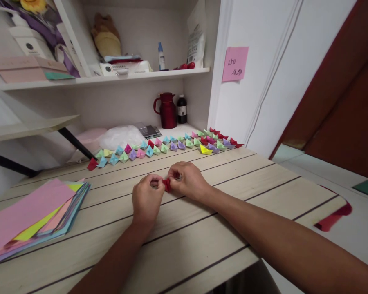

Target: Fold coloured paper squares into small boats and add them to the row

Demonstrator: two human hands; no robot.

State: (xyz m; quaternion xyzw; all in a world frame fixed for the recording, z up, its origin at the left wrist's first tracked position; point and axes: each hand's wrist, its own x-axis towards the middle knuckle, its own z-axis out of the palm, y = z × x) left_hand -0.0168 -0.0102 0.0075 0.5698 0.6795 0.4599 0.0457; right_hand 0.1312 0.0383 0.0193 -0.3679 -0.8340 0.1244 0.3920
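A small piece of folded red paper (166,185) is pinched between my two hands, just above the middle of the table. My left hand (146,198) grips its left side with thumb and fingers pressed together. On the opposite side my right hand (187,179) pinches it too, and the fingers hide most of its shape. Beyond my hands, folded paper boats in many colours stand in rows along the back of the table; a yellow paper boat (205,150) sits at the front of them. To the left lies a stack of coloured paper sheets (33,208).
The striped wooden table (233,175) ends at the right above a tiled floor. A red jug (167,111) and a dark bottle (182,109) stand behind the boats, under a white shelf (135,76). A black-legged stand (75,143) is at the left. A pink note (234,63) sticks to the wall.
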